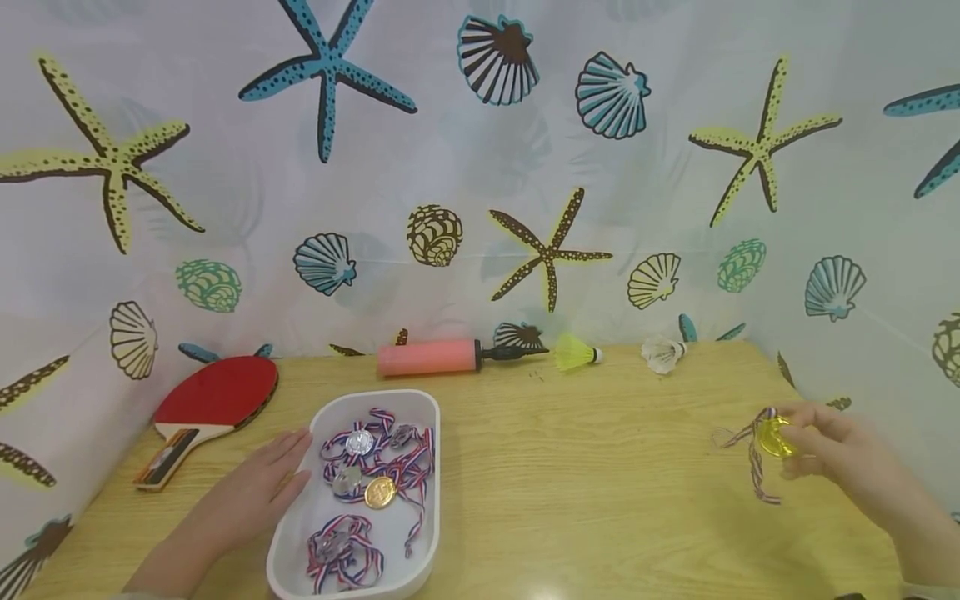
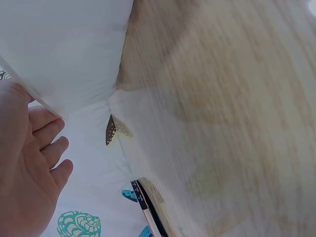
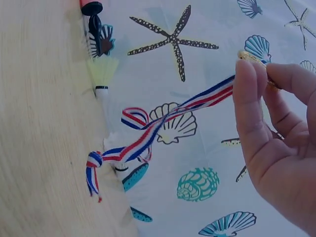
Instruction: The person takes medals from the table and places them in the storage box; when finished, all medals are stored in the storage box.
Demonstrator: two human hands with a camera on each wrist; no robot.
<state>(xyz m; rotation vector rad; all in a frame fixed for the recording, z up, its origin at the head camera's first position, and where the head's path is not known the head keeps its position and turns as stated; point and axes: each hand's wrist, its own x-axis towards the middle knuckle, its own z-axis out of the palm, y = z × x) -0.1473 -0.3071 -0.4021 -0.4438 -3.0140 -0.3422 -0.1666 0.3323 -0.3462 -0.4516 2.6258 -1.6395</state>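
My right hand (image 1: 840,458) is raised above the right side of the table, pinching a gold medal (image 1: 776,437) between thumb and fingers. From the medal hangs a red, white and blue ribbon (image 3: 163,123), with a knot near its loose end. My left hand (image 1: 258,479) rests against the left rim of a white tray (image 1: 433,500), its fingers fairly straight; in the left wrist view the fingertips (image 2: 61,168) show beside the tray's edge. Inside the tray lie a gold medal (image 1: 380,492), a silver medal (image 1: 359,442) and several other silvery ones among tangled striped ribbons.
A red table tennis bat (image 1: 221,392) lies at the left. Along the back edge are a pink hand pump (image 1: 427,357), a yellow shuttlecock (image 1: 573,353) and a white shuttlecock (image 1: 663,355). A curtain (image 1: 450,167) printed with shells and starfish surrounds the wooden table (image 1: 585,483).
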